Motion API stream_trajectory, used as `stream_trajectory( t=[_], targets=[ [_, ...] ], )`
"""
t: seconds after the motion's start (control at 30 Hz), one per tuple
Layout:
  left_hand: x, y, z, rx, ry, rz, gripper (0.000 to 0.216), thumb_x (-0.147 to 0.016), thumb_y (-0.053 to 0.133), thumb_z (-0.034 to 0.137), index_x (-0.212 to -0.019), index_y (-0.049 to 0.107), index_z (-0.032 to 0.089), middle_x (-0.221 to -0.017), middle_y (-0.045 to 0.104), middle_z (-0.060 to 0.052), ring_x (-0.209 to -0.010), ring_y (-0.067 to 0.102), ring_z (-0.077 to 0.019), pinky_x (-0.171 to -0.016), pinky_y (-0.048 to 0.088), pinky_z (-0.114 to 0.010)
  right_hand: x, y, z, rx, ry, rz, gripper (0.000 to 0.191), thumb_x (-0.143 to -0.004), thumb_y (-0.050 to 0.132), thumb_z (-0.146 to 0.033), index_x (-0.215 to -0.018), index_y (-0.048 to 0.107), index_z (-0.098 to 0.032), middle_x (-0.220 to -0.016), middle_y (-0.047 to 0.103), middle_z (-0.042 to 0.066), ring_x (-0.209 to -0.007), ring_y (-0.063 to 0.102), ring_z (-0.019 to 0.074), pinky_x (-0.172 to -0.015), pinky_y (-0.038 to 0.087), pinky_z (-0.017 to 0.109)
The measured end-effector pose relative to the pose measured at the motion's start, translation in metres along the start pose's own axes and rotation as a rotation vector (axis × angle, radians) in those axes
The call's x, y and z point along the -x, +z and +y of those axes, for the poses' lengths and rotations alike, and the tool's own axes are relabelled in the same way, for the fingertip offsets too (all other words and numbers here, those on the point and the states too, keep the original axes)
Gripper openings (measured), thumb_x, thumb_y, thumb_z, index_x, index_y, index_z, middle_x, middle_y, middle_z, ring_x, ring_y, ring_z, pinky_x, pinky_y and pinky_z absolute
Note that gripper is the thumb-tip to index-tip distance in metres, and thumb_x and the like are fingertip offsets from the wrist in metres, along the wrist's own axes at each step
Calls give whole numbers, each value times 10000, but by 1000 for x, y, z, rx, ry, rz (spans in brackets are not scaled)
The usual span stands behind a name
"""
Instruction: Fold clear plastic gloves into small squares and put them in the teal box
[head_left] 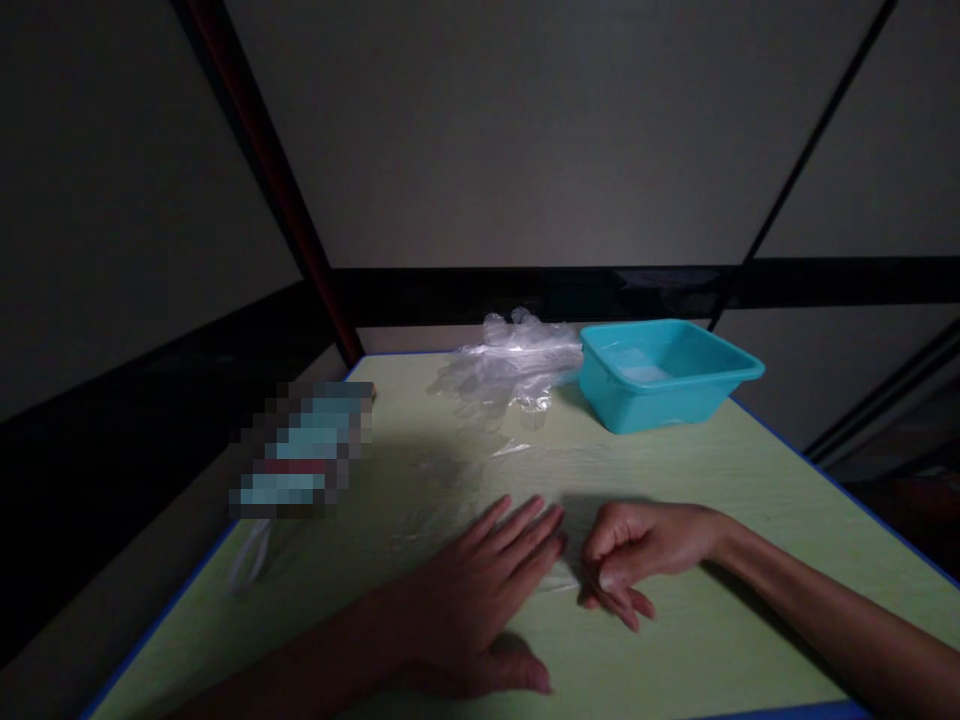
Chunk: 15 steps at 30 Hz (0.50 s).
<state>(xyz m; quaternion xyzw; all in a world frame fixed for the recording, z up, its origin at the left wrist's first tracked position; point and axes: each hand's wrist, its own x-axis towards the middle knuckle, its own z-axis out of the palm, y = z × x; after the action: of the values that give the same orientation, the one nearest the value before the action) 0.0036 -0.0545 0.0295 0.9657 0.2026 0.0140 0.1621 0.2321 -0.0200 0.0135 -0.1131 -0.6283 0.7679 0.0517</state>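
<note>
A thin, clear plastic glove (450, 500) lies spread on the table, its outline faint against the pale top. Across it my left hand (499, 580) rests flat, palm down, with the fingers stretched out and the thumb apart. Just to the right, my right hand (626, 560) is curled with thumb and forefinger pressed together at the plastic's near right edge. The fingertips partly hide what they pinch. Farther back sits a crumpled pile of clear plastic gloves (517, 360), beside a turquoise basin (675, 390) with something pale inside.
The yellow-green table (765, 520) has a blue edge. At its left side lies a blurred-out blue and white item (307, 450), with a white strap or loop (251, 555) near it. A light panelled wall (510, 140) stands behind the table.
</note>
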Motion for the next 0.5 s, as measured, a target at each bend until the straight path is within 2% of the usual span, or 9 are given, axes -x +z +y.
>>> stream_trajectory(
  t=[0.27, 0.5],
  targets=[
    [0, -3, 0, -4, -40, -5, 773, -817, 297, 602, -1372, 108, 99, -1425, 21, -122, -1308, 30, -245, -1062, 47, -404, 0, 1, -2, 16, 20, 8, 410, -777, 523, -474, -589, 526, -110, -532, 543, -26, -419, 467, 25, -901, 386, 337],
    [5, -5, -13, -52, -121, -6, 770, -818, 286, 606, -1376, 79, 117, -1428, 32, -114, -1308, 37, -238, -1061, 65, -396, 0, 0, -2, 26, 35, 2, 405, -778, 524, -470, -588, 524, -112, -532, 542, -28, -425, 470, 25, -900, 385, 325]
  ],
)
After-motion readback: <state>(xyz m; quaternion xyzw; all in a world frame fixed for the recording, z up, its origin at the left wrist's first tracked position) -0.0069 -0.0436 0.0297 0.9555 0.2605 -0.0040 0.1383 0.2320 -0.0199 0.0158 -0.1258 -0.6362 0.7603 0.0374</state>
